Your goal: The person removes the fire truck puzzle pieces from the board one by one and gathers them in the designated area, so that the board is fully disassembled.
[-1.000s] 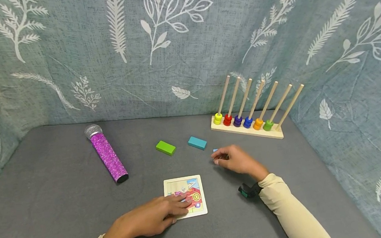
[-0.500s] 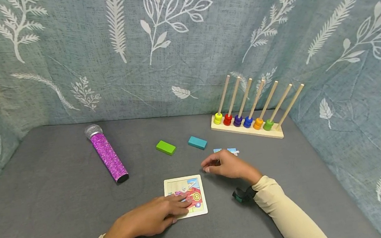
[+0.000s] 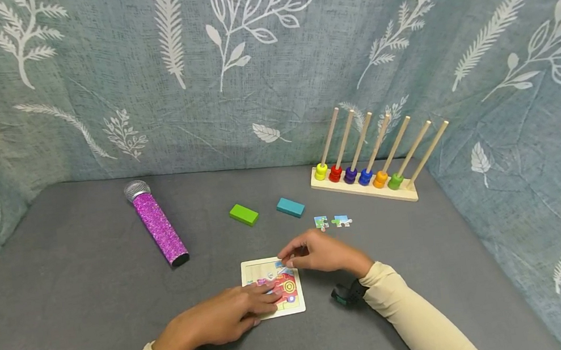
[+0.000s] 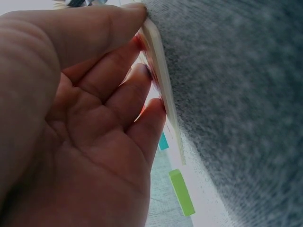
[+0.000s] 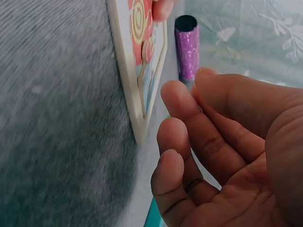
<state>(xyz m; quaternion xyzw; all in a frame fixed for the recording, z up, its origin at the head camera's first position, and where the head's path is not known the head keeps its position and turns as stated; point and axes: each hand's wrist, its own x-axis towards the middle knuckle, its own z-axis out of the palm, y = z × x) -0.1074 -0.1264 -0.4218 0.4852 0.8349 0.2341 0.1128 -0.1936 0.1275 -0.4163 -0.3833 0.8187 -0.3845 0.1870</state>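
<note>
A jigsaw puzzle in a pale wooden tray (image 3: 299, 287) lies flat at the front middle of the table, its picture showing red, yellow and blue parts. My left hand (image 3: 228, 315) rests over its left side, fingers extended onto the picture and thumb at the near edge. In the left wrist view the fingertips (image 4: 154, 111) touch the tray's face. My right hand (image 3: 322, 252) hovers at the tray's upper right corner with fingers loosely bent. No piece shows between its fingers in the right wrist view. Two loose puzzle pieces, one (image 3: 321, 222) beside another (image 3: 342, 221), lie behind it.
A green block (image 3: 244, 215) and a blue block (image 3: 291, 207) lie behind the tray. A glittery purple microphone (image 3: 159, 225) lies at left. At back right stands a wooden peg rack (image 3: 364, 188) with coloured rings, before a leaf-patterned curtain (image 3: 167, 124).
My right hand has moved left and toward me from the loose pieces to the tray's corner, uncovering both pieces. The left hand has stayed on the puzzle.
</note>
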